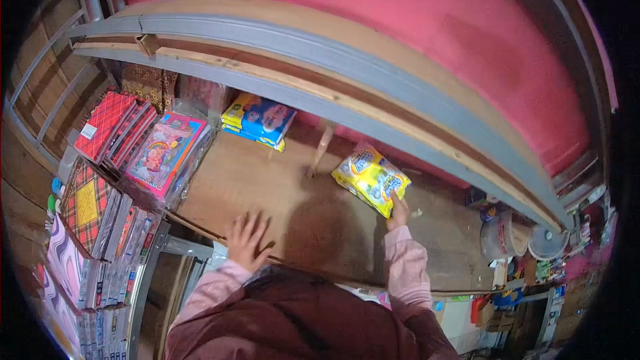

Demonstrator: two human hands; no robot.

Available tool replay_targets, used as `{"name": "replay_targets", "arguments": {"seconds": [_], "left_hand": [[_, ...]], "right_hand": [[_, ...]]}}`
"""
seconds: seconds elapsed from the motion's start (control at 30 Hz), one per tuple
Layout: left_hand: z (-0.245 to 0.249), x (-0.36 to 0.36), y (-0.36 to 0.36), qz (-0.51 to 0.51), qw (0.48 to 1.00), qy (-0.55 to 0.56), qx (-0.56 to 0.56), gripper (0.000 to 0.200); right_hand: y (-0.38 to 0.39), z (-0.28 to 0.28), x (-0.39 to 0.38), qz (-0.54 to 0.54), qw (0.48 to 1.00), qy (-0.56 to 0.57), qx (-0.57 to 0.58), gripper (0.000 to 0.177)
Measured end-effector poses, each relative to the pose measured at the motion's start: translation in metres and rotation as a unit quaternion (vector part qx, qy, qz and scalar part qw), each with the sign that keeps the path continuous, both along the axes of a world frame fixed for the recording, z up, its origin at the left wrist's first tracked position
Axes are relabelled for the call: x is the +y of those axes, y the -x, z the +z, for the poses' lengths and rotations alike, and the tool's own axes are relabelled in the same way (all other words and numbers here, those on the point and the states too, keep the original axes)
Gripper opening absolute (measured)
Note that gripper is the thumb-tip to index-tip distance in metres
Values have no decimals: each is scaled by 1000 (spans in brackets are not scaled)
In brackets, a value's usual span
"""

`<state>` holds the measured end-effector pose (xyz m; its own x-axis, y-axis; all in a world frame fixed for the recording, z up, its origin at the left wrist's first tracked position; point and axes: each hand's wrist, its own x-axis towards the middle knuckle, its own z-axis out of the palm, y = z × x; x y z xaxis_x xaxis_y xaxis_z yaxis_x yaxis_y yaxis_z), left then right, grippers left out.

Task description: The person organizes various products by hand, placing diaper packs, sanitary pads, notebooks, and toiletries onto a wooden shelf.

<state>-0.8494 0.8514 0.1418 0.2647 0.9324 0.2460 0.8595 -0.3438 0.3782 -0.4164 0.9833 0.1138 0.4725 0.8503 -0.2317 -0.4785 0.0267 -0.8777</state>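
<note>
My right hand (398, 212) grips the lower right corner of a yellow packet (372, 179) with blue print, at the middle of the wooden shelf (233, 167). My left hand (248, 241) lies at the shelf's front edge, fingers spread, holding nothing. Farther back and to the left, a small stack of blue and yellow packets (259, 120) rests on the same shelf. A dark shadow falls on the wood between my hands.
Pink picture books (163, 153) and red plaid books (110, 123) are stacked at the left, with more books below. A grey metal beam (267, 33) crosses above the shelf. Clear plastic tubs (500, 235) stand at the right.
</note>
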Motion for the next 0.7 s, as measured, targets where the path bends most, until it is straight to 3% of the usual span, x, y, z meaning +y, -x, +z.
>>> {"name": "replay_targets", "arguments": {"seconds": [0.1, 0.2, 0.3, 0.4, 0.43, 0.47, 0.6, 0.7], "left_hand": [[-12, -31, 45, 76, 996, 49, 5, 74], [-45, -55, 65, 136, 989, 55, -22, 71], [-48, -71, 68, 167, 983, 71, -35, 70], [-45, -76, 76, 184, 980, 63, -39, 70], [-44, -79, 80, 193, 978, 60, -43, 68], [-43, -81, 83, 206, 975, 57, -53, 68], [-38, -92, 87, 260, 960, 68, -78, 67], [-40, -100, 88, 273, 956, 74, -78, 70]], "right_hand": [[30, -6, 66, -31, 999, -29, 25, 30], [36, -40, 120, 37, 999, 3, 17, 31], [80, -13, 135, 72, 994, 81, -17, 33], [55, -95, 191, 108, 992, 43, -55, 37], [66, -95, 197, 126, 990, 26, -60, 38], [67, -91, 199, 110, 987, 107, -38, 38], [61, -110, 219, 139, 985, 93, -33, 39], [68, -94, 218, 176, 968, 119, -132, 40]]}}
